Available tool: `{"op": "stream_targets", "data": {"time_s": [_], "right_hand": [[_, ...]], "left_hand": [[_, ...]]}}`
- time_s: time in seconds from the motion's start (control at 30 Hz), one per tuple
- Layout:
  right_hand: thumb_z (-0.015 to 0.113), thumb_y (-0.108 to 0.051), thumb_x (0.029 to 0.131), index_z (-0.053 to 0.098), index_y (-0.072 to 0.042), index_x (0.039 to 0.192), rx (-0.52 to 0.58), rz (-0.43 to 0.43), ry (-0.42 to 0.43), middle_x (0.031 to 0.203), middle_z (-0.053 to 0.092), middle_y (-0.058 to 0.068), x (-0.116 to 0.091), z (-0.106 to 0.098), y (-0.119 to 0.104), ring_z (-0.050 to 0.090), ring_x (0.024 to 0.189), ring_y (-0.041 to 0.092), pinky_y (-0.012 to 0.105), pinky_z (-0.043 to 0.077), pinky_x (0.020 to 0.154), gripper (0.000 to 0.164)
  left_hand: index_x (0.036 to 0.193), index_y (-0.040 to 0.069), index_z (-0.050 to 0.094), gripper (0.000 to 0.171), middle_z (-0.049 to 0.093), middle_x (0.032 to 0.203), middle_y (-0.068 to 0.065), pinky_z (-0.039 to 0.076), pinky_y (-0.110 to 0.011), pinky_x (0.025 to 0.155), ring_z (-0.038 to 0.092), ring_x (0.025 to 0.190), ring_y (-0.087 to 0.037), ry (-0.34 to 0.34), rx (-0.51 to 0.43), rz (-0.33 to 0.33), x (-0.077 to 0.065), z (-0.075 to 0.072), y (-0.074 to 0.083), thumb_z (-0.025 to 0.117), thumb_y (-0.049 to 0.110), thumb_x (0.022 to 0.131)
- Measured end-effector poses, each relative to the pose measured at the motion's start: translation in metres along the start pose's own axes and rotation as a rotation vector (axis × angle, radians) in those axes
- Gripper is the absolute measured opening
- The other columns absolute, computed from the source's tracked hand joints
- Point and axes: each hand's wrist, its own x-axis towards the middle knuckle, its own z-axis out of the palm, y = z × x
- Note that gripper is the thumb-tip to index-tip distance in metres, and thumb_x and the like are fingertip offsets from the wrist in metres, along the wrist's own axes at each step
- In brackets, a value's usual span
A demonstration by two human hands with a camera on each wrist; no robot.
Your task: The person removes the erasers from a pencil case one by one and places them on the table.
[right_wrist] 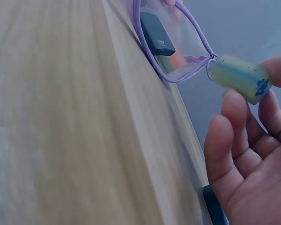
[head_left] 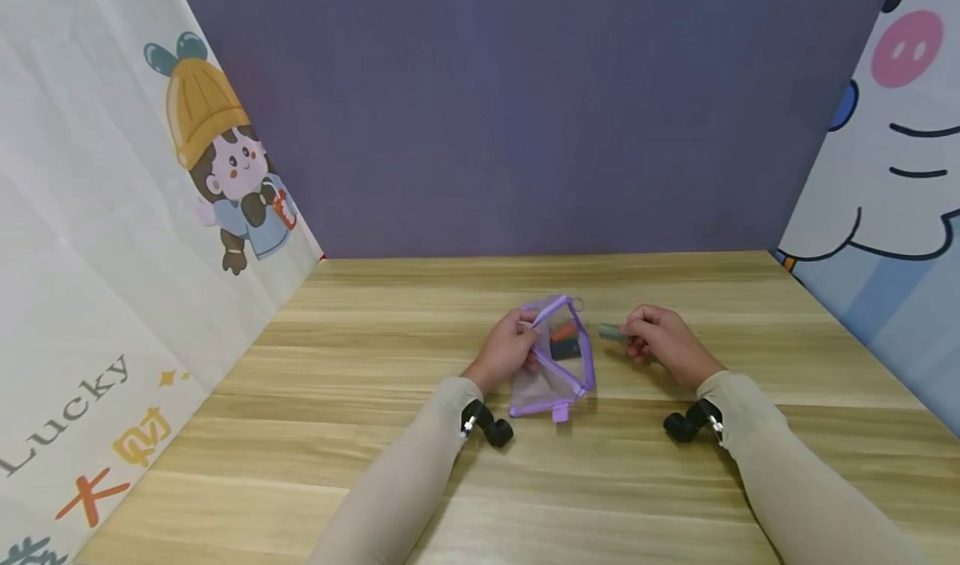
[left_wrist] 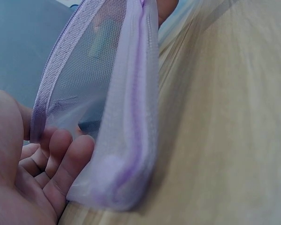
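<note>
My left hand (head_left: pixel 510 350) grips the near-left edge of a mesh zipper pouch (head_left: pixel 531 388) with purple trim, its mouth spread wide to the right. In the left wrist view the thumb and fingers hold the zipper band (left_wrist: pixel 61 70). Inside lie a dark block marked 4B (right_wrist: pixel 155 35), which looks like an eraser, and an orange piece (head_left: pixel 563 332). My right hand (head_left: pixel 666 344) pinches a translucent yellow-green and blue eraser (right_wrist: pixel 239 76) between thumb and fingertips, just right of the pouch mouth.
Both hands work over a wood-grain table (head_left: pixel 360 432). A dark object (right_wrist: pixel 215 205) sits below the right hand in the right wrist view. A grey-purple panel (head_left: pixel 525 115) stands at the back, with printed cloths (head_left: pixel 90 215) at the sides.
</note>
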Motion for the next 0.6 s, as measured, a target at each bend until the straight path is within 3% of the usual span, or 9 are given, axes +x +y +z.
{"op": "stream_targets", "data": {"time_s": [0.6], "right_hand": [[0.057, -0.015, 0.100, 0.052, 0.003, 0.092, -0.040, 0.003, 0.022, 0.084, 0.058, 0.019, -0.0018, -0.0059, 0.0011, 0.059, 0.068, 0.021, 0.035, 0.057, 0.059, 0.021]], "left_hand": [[0.123, 0.002, 0.056, 0.027, 0.058, 0.077, -0.007, 0.054, -0.027, 0.047, 0.056, 0.051, -0.016, 0.000, -0.011, 0.012, -0.0002, 0.0005, -0.0010, 0.058, 0.005, 0.096]]}}
